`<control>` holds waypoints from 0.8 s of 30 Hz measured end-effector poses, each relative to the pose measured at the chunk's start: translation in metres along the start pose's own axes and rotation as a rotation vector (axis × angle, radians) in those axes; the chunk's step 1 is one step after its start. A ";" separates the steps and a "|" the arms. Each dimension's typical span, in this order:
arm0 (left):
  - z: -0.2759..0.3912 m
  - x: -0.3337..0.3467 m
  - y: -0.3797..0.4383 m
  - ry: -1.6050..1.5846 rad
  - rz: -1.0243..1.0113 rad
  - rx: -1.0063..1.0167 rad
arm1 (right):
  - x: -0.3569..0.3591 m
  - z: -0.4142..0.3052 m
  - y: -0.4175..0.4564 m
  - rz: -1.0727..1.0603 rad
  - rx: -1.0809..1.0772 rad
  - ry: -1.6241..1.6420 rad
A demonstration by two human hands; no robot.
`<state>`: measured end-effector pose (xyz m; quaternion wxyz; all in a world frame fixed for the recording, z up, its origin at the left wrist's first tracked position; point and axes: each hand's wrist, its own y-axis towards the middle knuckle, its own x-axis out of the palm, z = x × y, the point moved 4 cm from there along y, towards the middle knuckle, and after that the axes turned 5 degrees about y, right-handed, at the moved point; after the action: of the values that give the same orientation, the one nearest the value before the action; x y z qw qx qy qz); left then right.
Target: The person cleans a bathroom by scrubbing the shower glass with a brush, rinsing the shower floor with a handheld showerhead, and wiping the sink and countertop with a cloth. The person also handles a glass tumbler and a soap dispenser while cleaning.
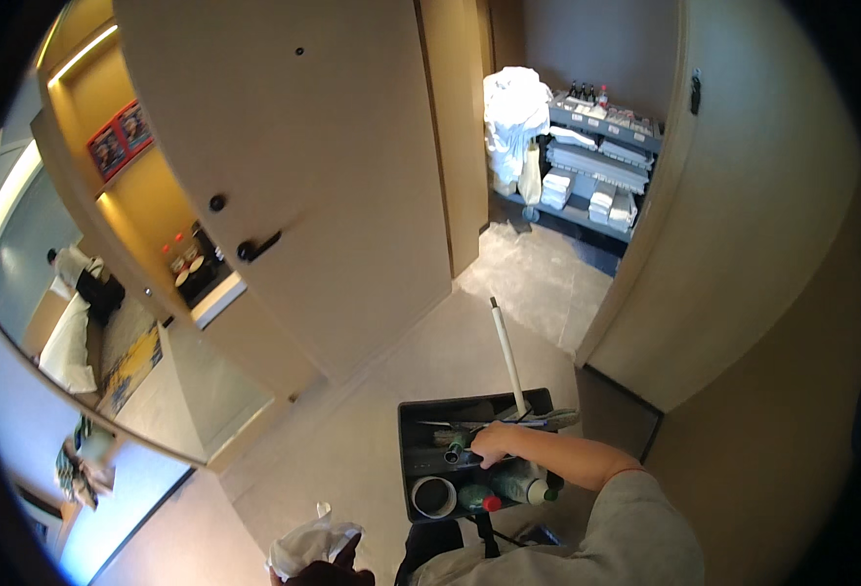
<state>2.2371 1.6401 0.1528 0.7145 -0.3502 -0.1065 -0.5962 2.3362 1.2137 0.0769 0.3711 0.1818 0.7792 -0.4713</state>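
A black plastic caddy lies before me on the floor, holding brushes, a white cup, a red-capped bottle, a white bottle with a green cap and a small open-necked bottle. My right hand reaches into the caddy beside the small bottle; its fingers are partly hidden, and whether they grip something is unclear. A white stick leans out of the far side. Low at the left, my left hand is closed on a crumpled white cloth or bag.
A grey door stands at the left, with a mirror beyond it reflecting a person by a bed. Through the doorway, a housekeeping cart holds folded linen and bottles, with a white laundry bag at its side. Another door stands at the right.
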 end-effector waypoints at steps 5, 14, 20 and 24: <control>-0.009 0.089 0.190 -0.019 -0.073 -0.044 | -0.104 0.142 0.039 -0.119 0.213 0.034; -0.048 0.382 0.498 0.108 -0.493 -0.260 | -0.272 0.375 0.024 0.097 0.423 0.097; -0.126 0.595 0.604 0.111 -0.648 -0.342 | -0.312 0.567 0.018 0.108 0.495 0.241; -0.178 0.685 0.679 0.137 -0.598 -0.320 | -0.341 0.695 0.017 0.077 0.496 0.278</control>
<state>3.0015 1.0255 0.1599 0.4497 -0.3702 -0.0613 -0.8105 2.8540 0.6402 0.1275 0.2224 0.3594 0.6760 -0.6037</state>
